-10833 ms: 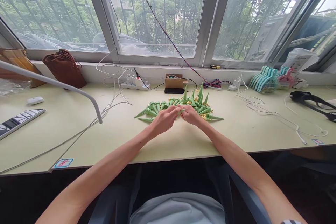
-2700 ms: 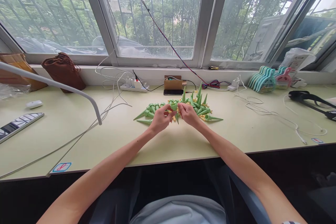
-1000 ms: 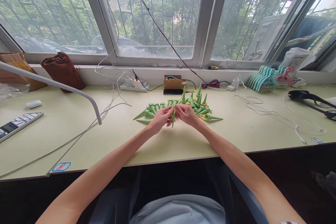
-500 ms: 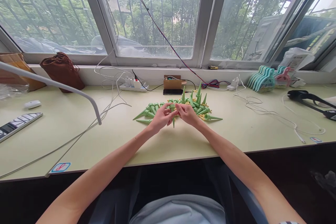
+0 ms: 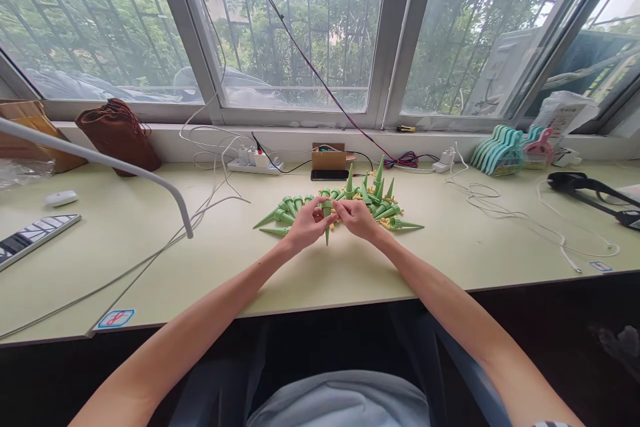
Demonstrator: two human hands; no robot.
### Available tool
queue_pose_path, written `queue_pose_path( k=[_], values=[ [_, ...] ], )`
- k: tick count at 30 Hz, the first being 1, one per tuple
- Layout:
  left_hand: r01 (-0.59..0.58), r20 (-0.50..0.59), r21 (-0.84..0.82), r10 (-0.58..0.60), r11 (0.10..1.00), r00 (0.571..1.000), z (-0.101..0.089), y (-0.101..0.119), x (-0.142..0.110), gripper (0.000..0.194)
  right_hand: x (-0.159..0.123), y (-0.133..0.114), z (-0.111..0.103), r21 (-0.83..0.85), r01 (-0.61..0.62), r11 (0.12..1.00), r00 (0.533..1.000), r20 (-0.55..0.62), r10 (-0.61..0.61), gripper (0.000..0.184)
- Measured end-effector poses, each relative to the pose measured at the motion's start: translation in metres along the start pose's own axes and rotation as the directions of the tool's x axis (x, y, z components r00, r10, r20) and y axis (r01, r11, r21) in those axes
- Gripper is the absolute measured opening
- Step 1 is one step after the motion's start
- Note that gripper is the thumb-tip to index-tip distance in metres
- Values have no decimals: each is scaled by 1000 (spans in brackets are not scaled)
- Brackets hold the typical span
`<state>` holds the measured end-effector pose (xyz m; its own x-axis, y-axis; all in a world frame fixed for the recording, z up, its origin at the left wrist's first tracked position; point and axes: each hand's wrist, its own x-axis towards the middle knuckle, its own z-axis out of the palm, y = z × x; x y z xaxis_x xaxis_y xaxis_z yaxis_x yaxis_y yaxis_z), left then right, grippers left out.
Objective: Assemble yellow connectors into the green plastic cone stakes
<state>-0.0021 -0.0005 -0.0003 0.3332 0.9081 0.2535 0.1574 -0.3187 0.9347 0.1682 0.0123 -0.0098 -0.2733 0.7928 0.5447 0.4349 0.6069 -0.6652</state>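
A: Window (image 5: 300, 33) past the table's (image 5: 320, 283) back edge. Hands?

B: L hand (image 5: 309, 223) grips a green cone (image 5: 327, 211), tip down, approx. midway betw. front & back edges. R hand (image 5: 356, 218) right beside it, fingers curled — can't tell if holding anything.

A: Around?

B: More green cones (image 5: 383, 208) just behind — phone (image 5: 330, 175) nr back edge.
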Motion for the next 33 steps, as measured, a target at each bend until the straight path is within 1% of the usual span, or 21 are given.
queue_pose_path(
  k=[6, 14, 20, 28, 33],
  values=[
    [-19, -3, 57, 19, 998, 1000, -1, 0, 1, 55, -1, 2, 1, -13, 1, 1000, 1000, 2, -1, 52],
    [-33, -9, 94, 34, 995, 999, -2, -1, 2, 56, -1, 4, 2, -31, 15, 999, 1000, 8, -14, 51],
    [-82, -21, 164, 87, 983, 996, -2, -2, 2, 52, -1, 6, 3, -52, 0, 999, 1000, 25, 1, 53],
    [-93, -41, 242, 106, 966, 993, -2, -1, 0, 48, -1, 9, 4, -30, 9, 1000, 1000, 19, -8, 53],
    [-105, -26, 305, 119, 947, 993, 0, -4, -1, 45, 1, 9, 1, -69, 13, 998, 1000, 15, -12, 54]
  ],
)
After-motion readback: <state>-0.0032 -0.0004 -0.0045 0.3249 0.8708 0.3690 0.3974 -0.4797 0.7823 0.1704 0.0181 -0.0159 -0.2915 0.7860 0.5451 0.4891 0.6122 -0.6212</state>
